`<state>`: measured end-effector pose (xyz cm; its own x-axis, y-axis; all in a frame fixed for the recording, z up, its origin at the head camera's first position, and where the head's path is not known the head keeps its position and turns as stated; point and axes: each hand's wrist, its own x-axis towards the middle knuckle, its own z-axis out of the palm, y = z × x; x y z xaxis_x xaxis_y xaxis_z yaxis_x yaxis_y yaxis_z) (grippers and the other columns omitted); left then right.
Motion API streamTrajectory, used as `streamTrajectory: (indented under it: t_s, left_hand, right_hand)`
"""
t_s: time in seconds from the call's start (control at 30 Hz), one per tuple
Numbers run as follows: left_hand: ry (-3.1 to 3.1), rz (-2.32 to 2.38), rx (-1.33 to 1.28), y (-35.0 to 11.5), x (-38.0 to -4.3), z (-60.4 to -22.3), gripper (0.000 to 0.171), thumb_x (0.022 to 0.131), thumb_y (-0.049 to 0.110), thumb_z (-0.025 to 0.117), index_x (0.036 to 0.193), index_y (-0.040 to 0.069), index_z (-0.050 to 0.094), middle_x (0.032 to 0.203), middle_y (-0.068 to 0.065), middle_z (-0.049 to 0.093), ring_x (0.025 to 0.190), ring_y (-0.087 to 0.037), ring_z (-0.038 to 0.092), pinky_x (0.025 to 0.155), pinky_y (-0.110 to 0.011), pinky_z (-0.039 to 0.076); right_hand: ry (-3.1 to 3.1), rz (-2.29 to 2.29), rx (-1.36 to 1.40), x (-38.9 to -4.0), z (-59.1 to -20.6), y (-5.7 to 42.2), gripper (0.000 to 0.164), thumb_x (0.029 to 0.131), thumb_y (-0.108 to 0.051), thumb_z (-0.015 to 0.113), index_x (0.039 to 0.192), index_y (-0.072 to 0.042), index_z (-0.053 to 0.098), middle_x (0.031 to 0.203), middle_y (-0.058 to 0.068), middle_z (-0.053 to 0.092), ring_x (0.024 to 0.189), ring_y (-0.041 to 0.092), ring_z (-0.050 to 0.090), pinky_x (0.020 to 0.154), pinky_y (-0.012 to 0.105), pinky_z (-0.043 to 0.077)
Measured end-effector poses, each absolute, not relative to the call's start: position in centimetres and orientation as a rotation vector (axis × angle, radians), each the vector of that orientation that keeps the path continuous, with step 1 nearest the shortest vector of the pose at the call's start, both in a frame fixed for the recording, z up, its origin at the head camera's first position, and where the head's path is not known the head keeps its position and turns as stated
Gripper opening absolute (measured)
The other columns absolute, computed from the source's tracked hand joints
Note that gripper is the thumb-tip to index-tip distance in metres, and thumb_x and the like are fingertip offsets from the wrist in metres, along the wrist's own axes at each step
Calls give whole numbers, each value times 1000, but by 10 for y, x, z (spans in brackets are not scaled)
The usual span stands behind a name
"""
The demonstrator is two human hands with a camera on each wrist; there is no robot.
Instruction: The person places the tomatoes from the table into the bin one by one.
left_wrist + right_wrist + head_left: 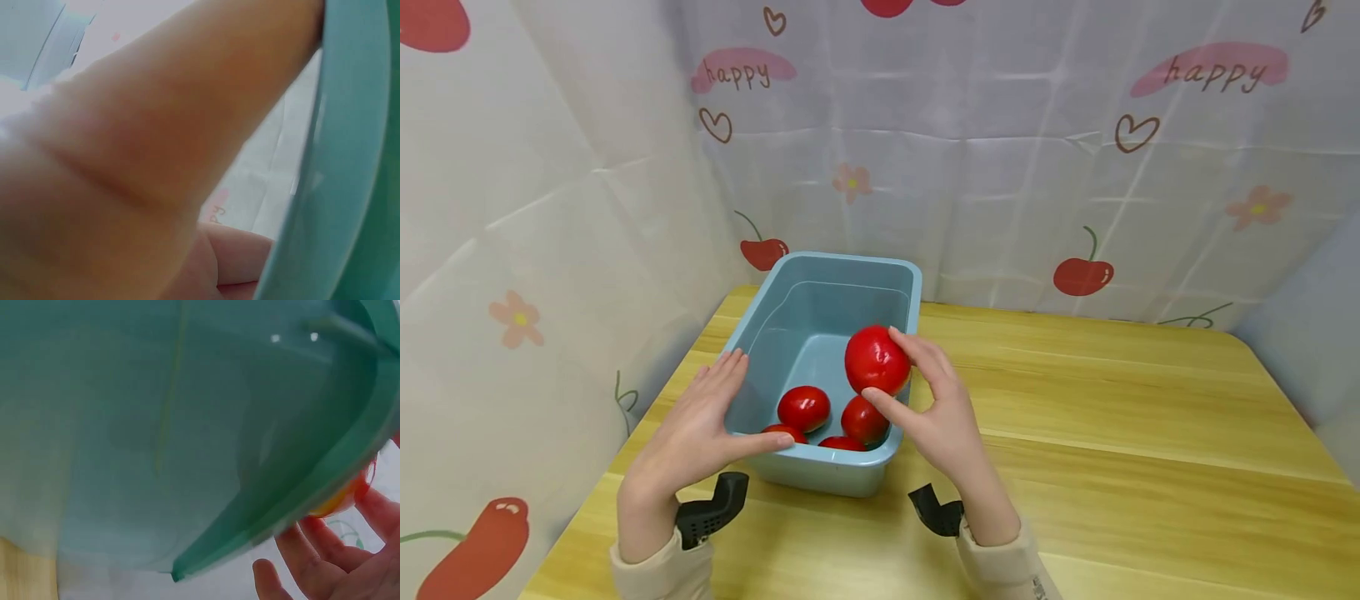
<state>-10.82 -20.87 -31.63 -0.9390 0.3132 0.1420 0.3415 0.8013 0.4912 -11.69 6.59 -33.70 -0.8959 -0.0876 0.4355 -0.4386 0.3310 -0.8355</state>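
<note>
My right hand [936,408] holds a glossy, round red fruit [877,360] between thumb and fingers, over the right side of a light blue plastic bin [917,292]. Its kind does not show clearly. Lower in the bin lie several similar red fruits, among them one on the left [804,408] and another [865,419] just below the held one. My left hand [692,425] is at the bin's near left corner, fingers straight by the left rim and thumb stretched along the front rim. In the right wrist view the bin wall hides most of the held fruit [340,501].
The bin stands on a wood-grain table [1120,433] that stretches far to the right. A printed curtain [970,167] hangs behind the table and along the left side. Each wrist wears a black mount, one at the left [715,508] and one at the right [936,510].
</note>
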Motion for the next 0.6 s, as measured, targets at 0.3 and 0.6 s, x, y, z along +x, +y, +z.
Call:
streamTrajectory:
  t_s: [0.3,0.6]
  left_hand:
    - [-2936,-816,-524,-208,-109,-317,112,71,65,69,146,-4,22,153,-19,19,141,-35,13,114,-50,11]
    - [-2936,-812,-522,-208,-108,-316,112,71,65,69,146,-4,22,153,-19,18,141,-35,13,114,-50,10]
  right_hand:
    - [-2380,1454,479,-114,-343,55,57,80,-40,73,133,-32,52,130,-10,52,117,16,44,85,43,51]
    - [-2404,1434,464,-114,-342,56,51,83,-39,70,131,-31,53,129,-10,53,119,16,44,95,49,43]
